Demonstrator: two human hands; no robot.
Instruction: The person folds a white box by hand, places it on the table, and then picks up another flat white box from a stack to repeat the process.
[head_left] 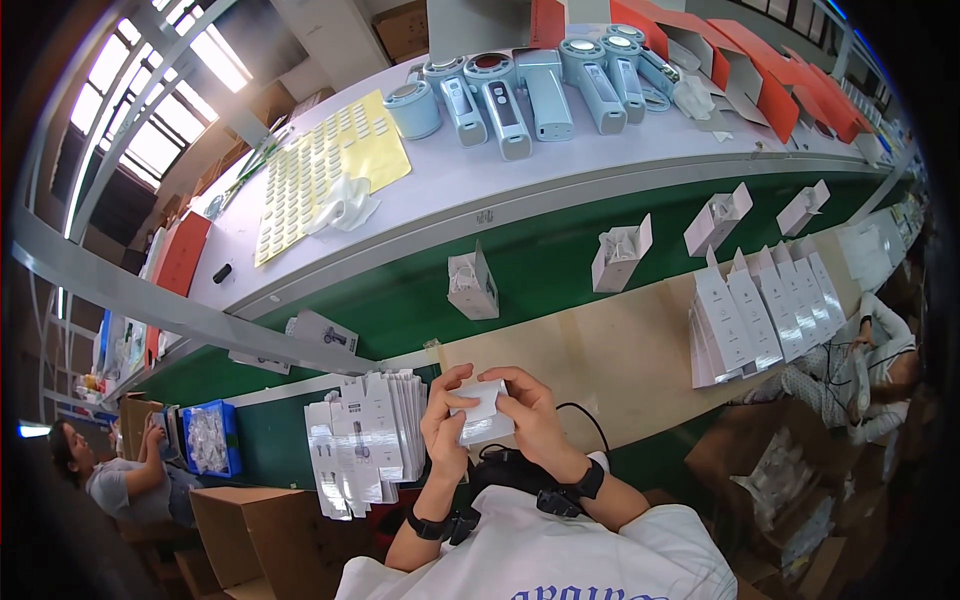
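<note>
In front of my body, both hands grip a small white carton [486, 425], its sides partly hidden behind my fingers. My left hand [446, 428] is closed on its left side, thumb lying across the white card. On the opposite edge my right hand [536, 418] has its fingers bent around the top and its thumb on the near face. Just left of my hands, flat printed white cartons [365, 430] are stacked on the bench. Set-up cartons with raised flaps [745, 315] stand in a row to the right.
A green conveyor belt [550, 285] carries several open white boxes [473, 285]. Beyond it, a pale shelf [440, 175] holds light-blue handheld devices [500, 105], a yellow sticker sheet [330, 160] and red boxes [760, 75]. Co-workers sit at left [130, 470] and right [870, 370].
</note>
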